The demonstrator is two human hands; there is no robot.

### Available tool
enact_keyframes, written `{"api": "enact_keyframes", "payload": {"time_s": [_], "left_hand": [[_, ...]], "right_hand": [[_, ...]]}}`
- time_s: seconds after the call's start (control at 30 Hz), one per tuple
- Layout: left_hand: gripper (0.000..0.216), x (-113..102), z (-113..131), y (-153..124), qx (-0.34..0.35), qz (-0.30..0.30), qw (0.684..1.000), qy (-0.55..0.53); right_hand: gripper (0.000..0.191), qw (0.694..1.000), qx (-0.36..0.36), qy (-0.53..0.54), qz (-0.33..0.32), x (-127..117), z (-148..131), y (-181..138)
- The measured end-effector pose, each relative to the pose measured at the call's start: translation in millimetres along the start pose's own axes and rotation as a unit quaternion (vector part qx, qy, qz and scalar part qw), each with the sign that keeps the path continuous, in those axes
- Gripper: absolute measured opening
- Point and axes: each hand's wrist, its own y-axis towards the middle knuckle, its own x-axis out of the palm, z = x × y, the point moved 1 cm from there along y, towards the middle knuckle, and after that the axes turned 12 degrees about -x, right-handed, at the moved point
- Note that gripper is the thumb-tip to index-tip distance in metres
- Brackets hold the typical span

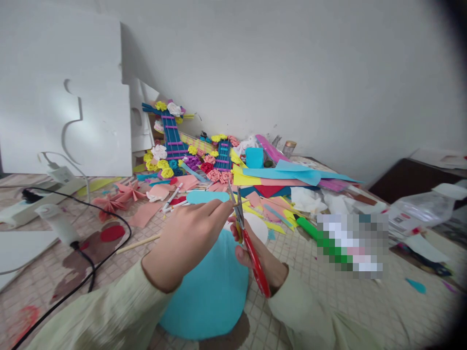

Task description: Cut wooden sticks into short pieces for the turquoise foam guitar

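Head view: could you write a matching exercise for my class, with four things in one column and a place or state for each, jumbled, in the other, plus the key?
Things
1. Red-handled tool
2. Large light-blue piece
3. Large white board
4. Pink paper stars

Places and states
A. Standing upright at the back left
B. Folded into spiky points
C. Held in the right hand
D. On the table, close in front of the person

Right pairs: 1-C, 2-D, 3-A, 4-B
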Motion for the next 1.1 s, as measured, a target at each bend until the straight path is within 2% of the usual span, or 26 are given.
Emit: {"api": "enact_keyframes", "payload": {"time_s": [0.27,0.4,0.5,0.6,0.7,0.93,1.1], "left_hand": [[0.017,-1.5,1.0,1.4,0.026,-0.006,1.0,0.014],[0.02,-1.9,1.1,1.5,0.036,-0.031,0.999,0.019],[0.02,-1.3,0.5,2.0,0.037,-0.042,0.998,0.021],[0.021,-0.4,0.0,2.2,0.043,-0.05,0.997,0.028],[0.021,0.2,0.0,1.8,0.043,-0.075,0.996,0.016],[0.018,3.4,-1.1,0.7,0.043,-0.071,0.996,0.035],[0.017,8.9,-2.9,1.2,0.025,-0.141,0.989,0.031]], "right_hand": [[0.05,1.0,-0.017,-0.005,0.005,2.5,1.2,1.4],[0.055,1.0,-0.013,-0.008,0.006,2.9,-1.8,2.2],[0.049,1.0,0.009,0.005,0.018,2.7,-3.4,1.2],[0.035,0.997,0.052,0.029,0.048,3.5,-2.3,0.0],[0.024,0.995,0.059,0.034,0.07,6.0,0.1,-0.4],[0.029,0.996,0.06,0.011,0.061,6.6,10.1,1.4],[0.026,0.995,0.076,0.044,0.055,4.8,16.0,3.6]]}}
